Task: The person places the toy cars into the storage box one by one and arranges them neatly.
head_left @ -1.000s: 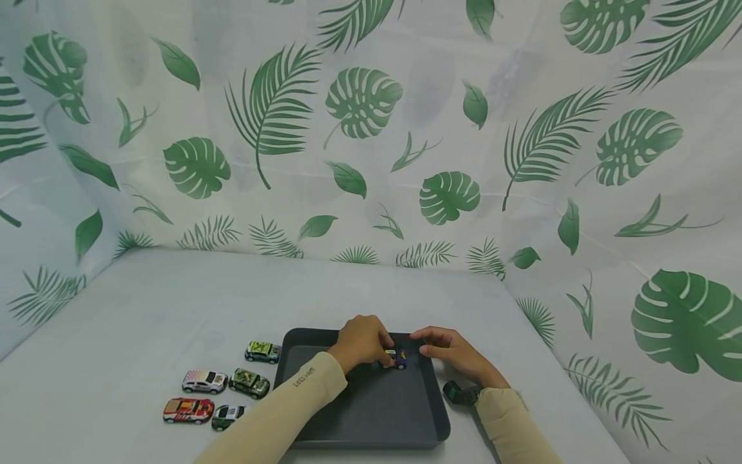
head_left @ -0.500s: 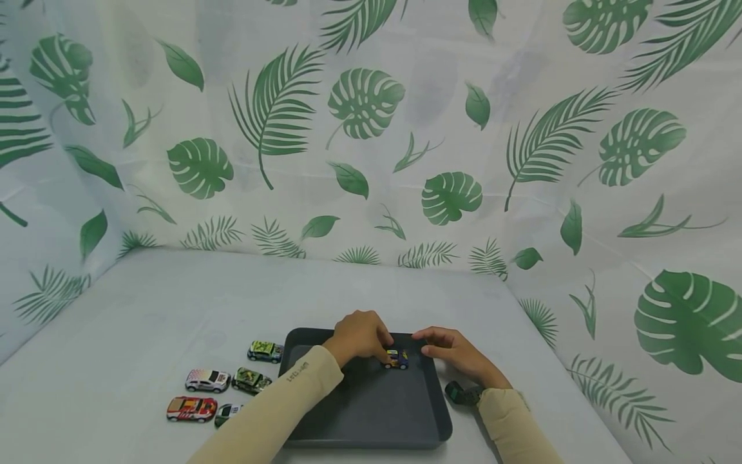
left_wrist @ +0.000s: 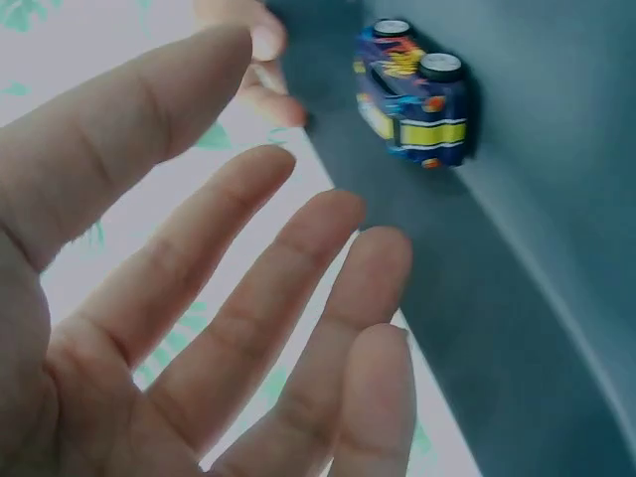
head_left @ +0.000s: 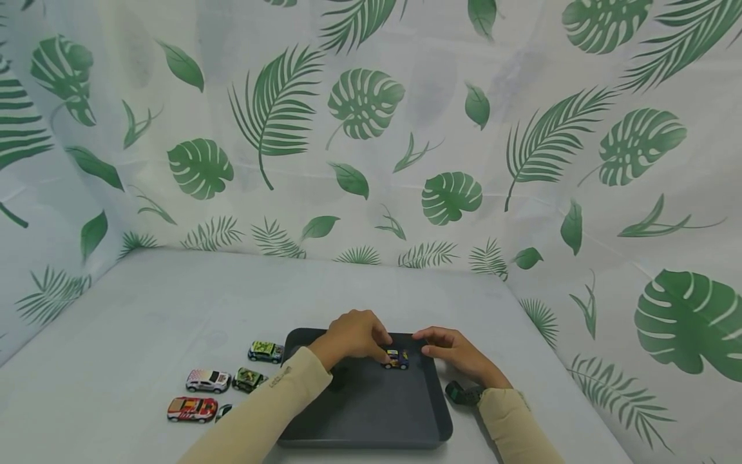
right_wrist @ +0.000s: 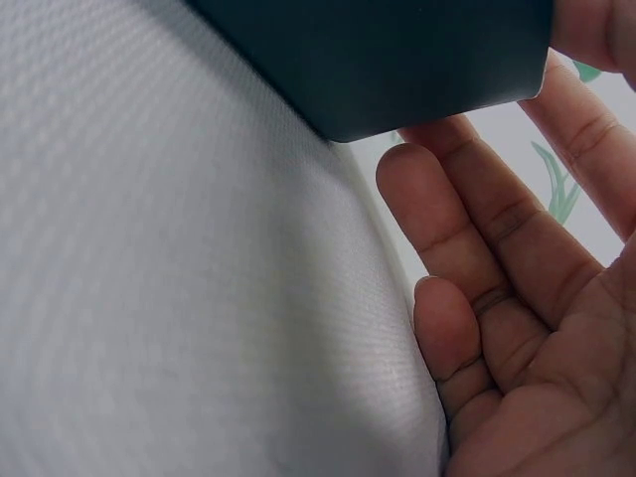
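In the head view a small dark blue and yellow toy car (head_left: 397,359) stands inside a dark grey tray (head_left: 377,412), near its far right corner. Just left of the car is my left hand (head_left: 353,335), its fingertips close to the car's rear. The left wrist view shows this left hand (left_wrist: 248,308) with fingers spread and a gap between them and the toy car (left_wrist: 417,94). My right hand (head_left: 458,354) holds the tray's far right corner, thumb at the inner side of the rim. Seen from the right wrist, its other fingers (right_wrist: 427,199) reach behind the tray wall (right_wrist: 397,70).
Left of the tray, several toy cars stand on the white table (head_left: 145,322): a yellow-green one (head_left: 265,351), a white one (head_left: 207,380), a camouflage one (head_left: 248,379) and a red one (head_left: 192,409). Another is mostly hidden by my left sleeve (head_left: 261,412). A leaf-print curtain (head_left: 371,193) surrounds the table.
My left hand has let go of the blue and yellow car and drawn slightly left, uncovering more of it. The left forearm now hides more of the nearest car. The right hand keeps its place.
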Available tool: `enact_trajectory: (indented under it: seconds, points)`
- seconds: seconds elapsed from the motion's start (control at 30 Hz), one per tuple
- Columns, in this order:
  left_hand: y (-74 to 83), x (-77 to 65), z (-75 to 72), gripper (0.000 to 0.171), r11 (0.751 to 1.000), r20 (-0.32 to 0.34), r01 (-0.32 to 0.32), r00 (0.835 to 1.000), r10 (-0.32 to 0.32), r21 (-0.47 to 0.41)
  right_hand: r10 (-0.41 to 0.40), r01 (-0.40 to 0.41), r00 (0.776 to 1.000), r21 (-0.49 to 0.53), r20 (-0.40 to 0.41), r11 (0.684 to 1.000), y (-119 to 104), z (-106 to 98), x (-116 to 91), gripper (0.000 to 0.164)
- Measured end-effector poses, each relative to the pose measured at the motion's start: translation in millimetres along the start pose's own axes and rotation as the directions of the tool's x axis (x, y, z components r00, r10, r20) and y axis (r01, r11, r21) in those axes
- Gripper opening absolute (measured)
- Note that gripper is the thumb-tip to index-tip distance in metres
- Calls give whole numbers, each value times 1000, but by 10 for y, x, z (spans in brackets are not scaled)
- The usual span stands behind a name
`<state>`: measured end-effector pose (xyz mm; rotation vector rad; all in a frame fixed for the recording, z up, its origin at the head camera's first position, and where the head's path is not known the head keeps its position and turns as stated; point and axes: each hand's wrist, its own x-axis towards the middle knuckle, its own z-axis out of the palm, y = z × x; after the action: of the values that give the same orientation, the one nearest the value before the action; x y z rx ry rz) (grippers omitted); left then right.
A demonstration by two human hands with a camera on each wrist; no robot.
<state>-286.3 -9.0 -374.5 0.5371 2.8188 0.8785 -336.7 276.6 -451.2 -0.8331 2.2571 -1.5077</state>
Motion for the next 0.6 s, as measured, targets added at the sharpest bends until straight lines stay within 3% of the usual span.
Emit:
enact_trajectory:
  seconds: [0.33,0.6]
  points:
    - [42,-210,-206,33,991,57,-97,993,102,-92,10,-10,1000,-9,-1,1000,4,2,-15,37]
    - [-74,-303,-335,33,968,94,-172,977,192,-182,22,-22,1000,-6,-2,1000,-1,5,-15,38]
